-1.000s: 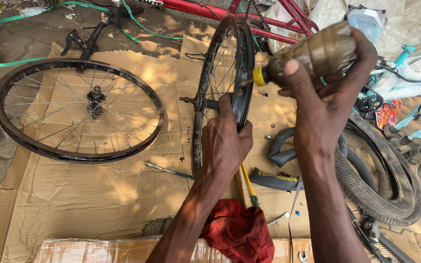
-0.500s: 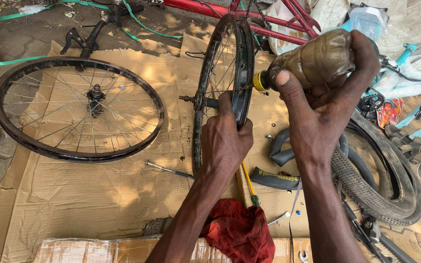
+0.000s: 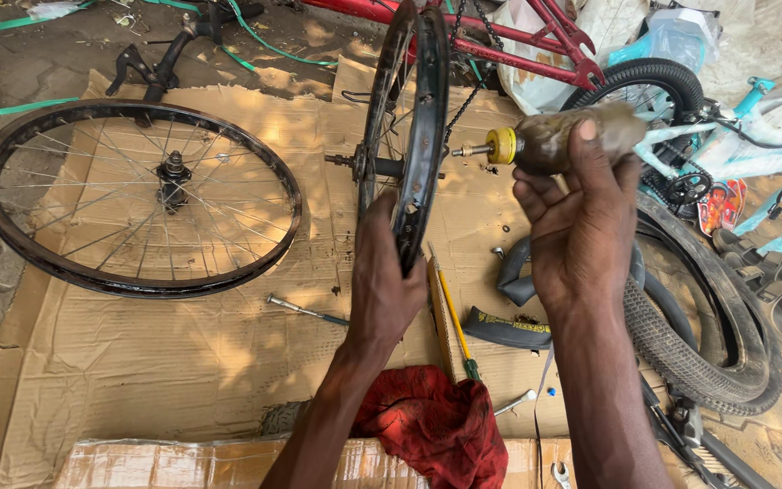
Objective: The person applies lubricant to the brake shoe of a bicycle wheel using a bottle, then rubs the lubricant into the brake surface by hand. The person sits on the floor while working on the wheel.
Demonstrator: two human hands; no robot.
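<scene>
Oil bottle [image 3: 572, 136] now lower, nozzle toward upright wheel rim [image 3: 423, 127].

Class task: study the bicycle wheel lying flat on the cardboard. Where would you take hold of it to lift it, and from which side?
Grip the flat wheel at its near rim, coming from above on the person's side. The rim is thin and bare there, with open gaps between the spokes for fingers to hook under. The hub in the middle sticks up and gives a poorer hold.

free: bare cardboard [image 3: 138, 362] | blocked: flat wheel [image 3: 138, 199], tyres [image 3: 708, 335]
</scene>
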